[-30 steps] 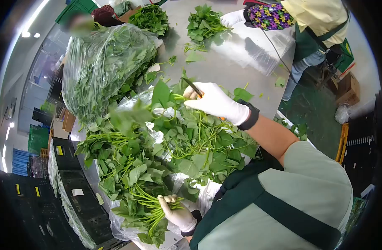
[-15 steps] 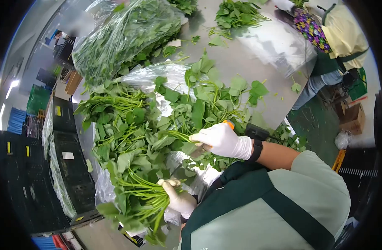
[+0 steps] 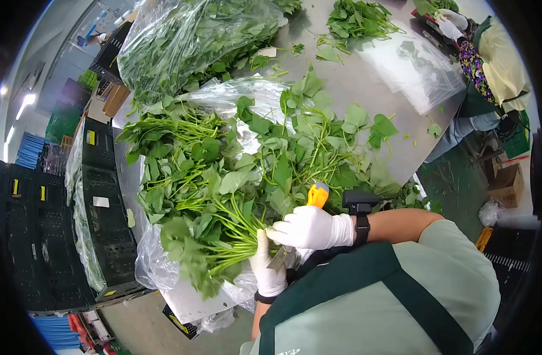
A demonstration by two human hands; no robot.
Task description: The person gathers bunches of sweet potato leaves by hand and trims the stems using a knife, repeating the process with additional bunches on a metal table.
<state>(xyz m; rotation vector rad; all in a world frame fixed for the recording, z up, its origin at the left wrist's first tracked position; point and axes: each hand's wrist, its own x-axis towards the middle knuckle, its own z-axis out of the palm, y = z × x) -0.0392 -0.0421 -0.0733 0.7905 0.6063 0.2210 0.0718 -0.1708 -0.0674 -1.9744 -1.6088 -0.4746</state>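
1. Gripping a bunch of leafy stems (image 3: 223, 228) near the cut ends, the gloved left hand (image 3: 267, 269) is closed round them at the near edge of the steel table (image 3: 365, 89).
2. Right hand (image 3: 309, 228) is wrapped round an orange-handled knife (image 3: 316, 195), blade looks to be at the stem ends, hard to tell.
3. Loose greens (image 3: 294, 148) piled just behind, on plastic.

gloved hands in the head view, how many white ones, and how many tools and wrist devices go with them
White gloved hands: 3, the left hand, the right hand and a co-worker's hand
Orange-handled knife: 1
Black wrist device: 1
Total: 5
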